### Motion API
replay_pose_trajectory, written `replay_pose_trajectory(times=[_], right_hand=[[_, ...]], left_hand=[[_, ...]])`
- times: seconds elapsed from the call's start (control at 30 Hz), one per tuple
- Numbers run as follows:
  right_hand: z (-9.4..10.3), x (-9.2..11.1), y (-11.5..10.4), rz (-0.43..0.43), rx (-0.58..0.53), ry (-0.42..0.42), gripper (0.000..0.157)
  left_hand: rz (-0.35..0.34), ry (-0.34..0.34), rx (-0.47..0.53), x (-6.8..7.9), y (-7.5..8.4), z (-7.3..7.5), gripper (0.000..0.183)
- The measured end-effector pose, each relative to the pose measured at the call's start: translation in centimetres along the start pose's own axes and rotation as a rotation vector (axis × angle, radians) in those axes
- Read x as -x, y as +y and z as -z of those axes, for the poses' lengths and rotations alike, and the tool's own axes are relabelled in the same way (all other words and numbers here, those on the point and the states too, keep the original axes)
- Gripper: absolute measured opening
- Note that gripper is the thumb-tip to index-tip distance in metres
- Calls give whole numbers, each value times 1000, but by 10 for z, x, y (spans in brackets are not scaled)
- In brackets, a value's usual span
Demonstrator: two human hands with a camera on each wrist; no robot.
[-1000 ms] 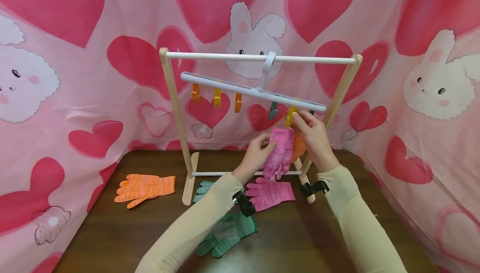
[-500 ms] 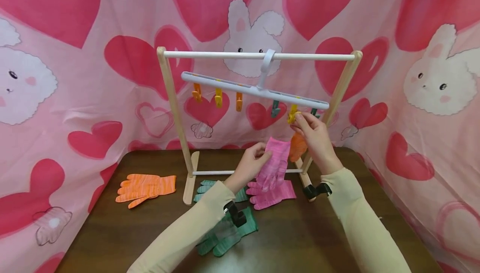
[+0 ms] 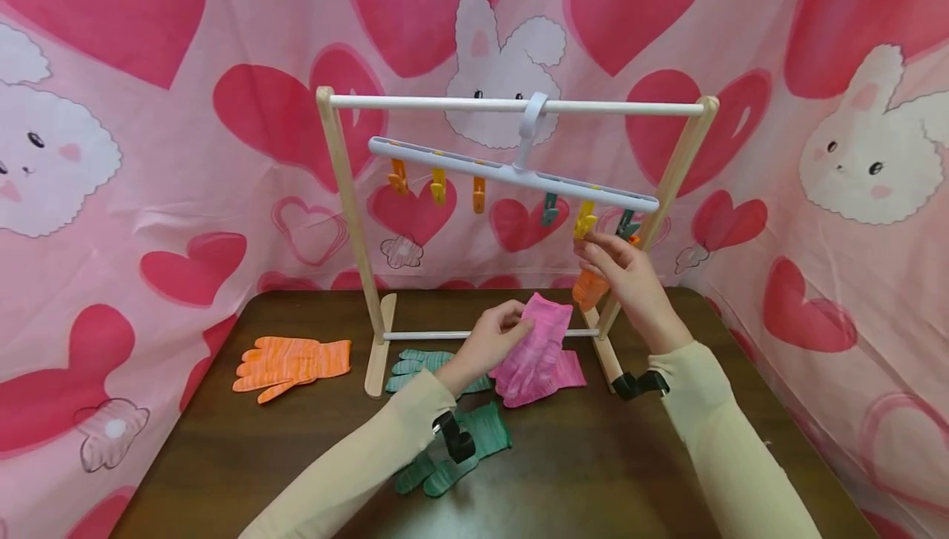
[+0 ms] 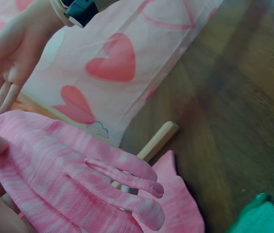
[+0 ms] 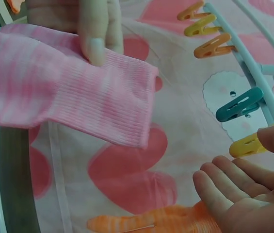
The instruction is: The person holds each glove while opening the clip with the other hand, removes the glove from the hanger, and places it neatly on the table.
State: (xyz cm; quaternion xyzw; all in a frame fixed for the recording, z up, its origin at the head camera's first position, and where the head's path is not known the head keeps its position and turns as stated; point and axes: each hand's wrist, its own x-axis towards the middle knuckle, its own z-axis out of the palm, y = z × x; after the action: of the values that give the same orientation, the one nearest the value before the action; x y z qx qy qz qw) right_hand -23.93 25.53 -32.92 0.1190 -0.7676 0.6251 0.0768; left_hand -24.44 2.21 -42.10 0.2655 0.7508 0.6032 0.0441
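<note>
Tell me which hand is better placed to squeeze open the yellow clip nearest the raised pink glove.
Right, I'd judge. The right hand is right at the yellow clip, while the left hand is lower, pinching the pink glove.

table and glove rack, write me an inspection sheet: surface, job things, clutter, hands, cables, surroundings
Surface: brown table; loose orange glove, flat pink glove, back green glove and front green glove lie on it
Job things: tilted hanger hooked on rack, six clips under it; hanging orange glove near its right end
Clutter: nothing seen
Left hand: pinches held pink glove near the cuff
Right hand: at right yellow clip; cannot tell whether it grips it
Cables: nothing seen
Surroundings: pink cloth with hearts and rabbits
</note>
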Motion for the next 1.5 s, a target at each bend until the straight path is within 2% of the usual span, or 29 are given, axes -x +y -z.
replay_pose_trajectory(times=[0.23, 0.5, 0.63, 0.87, 1.1, 1.2, 1.37, 1.5], right_hand=[[7, 8, 14, 8, 28, -18, 51], [16, 25, 31, -30, 55, -28, 49], [22, 34, 37, -44, 72, -40, 48], [31, 47, 46, -63, 85, -53, 48], [34, 52, 52, -64, 112, -57, 45], [34, 55, 53, -75, 115, -66, 45], [34, 58, 54, -79, 99, -69, 44], [34, 58, 54, -79, 87, -66, 42]], left_hand=[[-4, -66, -14, 8, -7, -5, 16], [54, -126, 38, 16, -8, -16, 15], [92, -188, 54, 18, -10, -25, 16], [158, -295, 2, 21, -19, -45, 19], [230, -402, 80, 24, -29, -70, 12], [204, -414, -15, 25, -33, -78, 10], [74, -384, -328, 26, -36, -84, 20], [-3, -357, -490, 27, -37, -84, 27]])
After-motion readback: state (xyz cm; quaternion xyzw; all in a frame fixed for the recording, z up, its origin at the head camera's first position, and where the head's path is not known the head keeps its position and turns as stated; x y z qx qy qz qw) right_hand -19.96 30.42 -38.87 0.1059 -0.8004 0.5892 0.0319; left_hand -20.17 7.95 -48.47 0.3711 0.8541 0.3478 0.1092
